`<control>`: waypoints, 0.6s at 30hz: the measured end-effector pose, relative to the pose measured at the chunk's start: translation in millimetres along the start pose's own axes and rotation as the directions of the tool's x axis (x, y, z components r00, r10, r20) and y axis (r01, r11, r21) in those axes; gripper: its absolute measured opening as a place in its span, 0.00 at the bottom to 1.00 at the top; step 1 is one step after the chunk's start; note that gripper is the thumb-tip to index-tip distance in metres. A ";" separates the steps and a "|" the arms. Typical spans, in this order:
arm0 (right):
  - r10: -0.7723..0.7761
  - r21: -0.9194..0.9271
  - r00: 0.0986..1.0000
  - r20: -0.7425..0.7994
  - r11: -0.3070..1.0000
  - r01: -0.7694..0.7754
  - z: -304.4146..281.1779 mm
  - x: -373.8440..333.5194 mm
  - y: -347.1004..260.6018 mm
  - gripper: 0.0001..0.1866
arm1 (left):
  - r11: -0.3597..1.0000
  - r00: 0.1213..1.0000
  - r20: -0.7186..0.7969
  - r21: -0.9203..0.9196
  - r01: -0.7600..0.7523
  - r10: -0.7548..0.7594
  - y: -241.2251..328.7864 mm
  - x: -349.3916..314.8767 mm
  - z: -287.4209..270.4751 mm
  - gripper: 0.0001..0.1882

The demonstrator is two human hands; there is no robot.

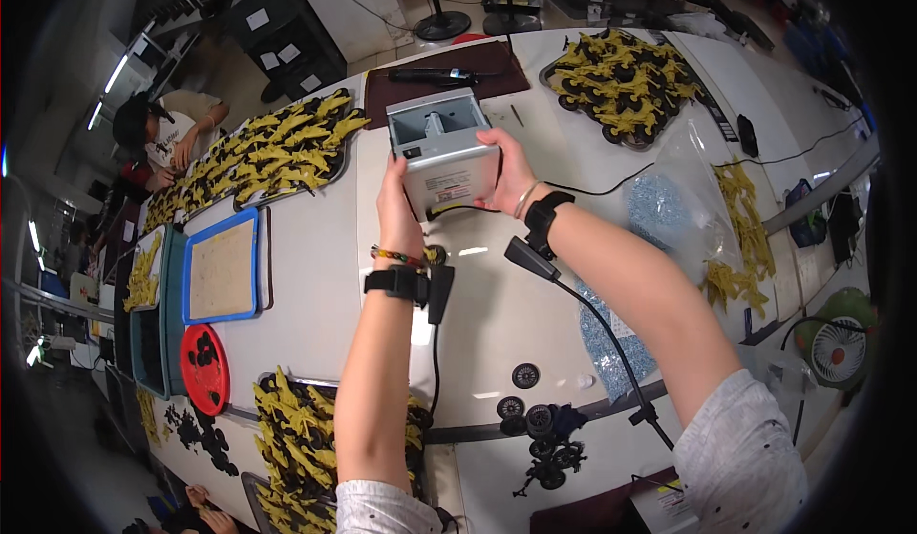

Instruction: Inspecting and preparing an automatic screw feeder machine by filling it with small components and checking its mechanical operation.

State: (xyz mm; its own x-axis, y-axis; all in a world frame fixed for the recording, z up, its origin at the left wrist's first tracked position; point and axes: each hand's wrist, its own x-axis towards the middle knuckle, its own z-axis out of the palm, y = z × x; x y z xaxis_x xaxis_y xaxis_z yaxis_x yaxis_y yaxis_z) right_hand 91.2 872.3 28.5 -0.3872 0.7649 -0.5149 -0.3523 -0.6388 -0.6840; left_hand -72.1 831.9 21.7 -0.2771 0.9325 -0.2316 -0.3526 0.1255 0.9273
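Observation:
Above the white table I hold a grey box-shaped screw feeder (449,179) with both hands, tilted so that its open-topped compartments face up and away. My left hand (397,207) is closed on its left side, near a small black switch. On the right side, my right hand (513,173) grips it with the thumb near the upper edge. A black cord shows by the lower part of the box. Just below it, a small yellow-and-black part (435,254) lies near my left wrist. Both wrists carry black straps with black cable-ended pieces close by.
An electric screwdriver (432,76) rests on a dark mat. Trays of yellow-and-black toy parts (626,85) stand around. Bags of small bluish pieces (659,204) lie right, beside a green fan (839,345). Left are a blue tray (187,276) and red dish (225,381). Co-workers sit left.

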 end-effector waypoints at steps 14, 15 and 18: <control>-0.037 -0.110 0.999 -0.023 0.993 0.034 -65.1 -125.9 -12.2 0.32 | 0.998 0.998 -0.045 -0.026 -0.054 0.053 -43.6 -166.1 81.5 0.33; 0.020 -0.155 1.000 -0.019 0.988 -0.023 -66.7 -129.6 -16.5 0.32 | 0.990 0.998 -0.065 -0.144 -0.016 0.006 -48.7 -171.7 85.3 0.33; 0.129 -0.202 0.990 -0.062 0.970 -0.139 -76.9 -120.7 -20.8 0.35 | 0.928 0.985 -0.071 -0.353 0.122 -0.156 -38.5 -167.5 78.5 0.33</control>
State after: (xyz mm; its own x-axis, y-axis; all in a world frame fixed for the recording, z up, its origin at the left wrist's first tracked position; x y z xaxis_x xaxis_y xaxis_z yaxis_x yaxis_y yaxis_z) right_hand 210.8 799.6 65.1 -0.3759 0.6798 -0.6298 -0.1157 -0.7087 -0.6959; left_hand 58.0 697.4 47.9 -0.2813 0.8751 -0.3938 -0.6761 0.1105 0.7285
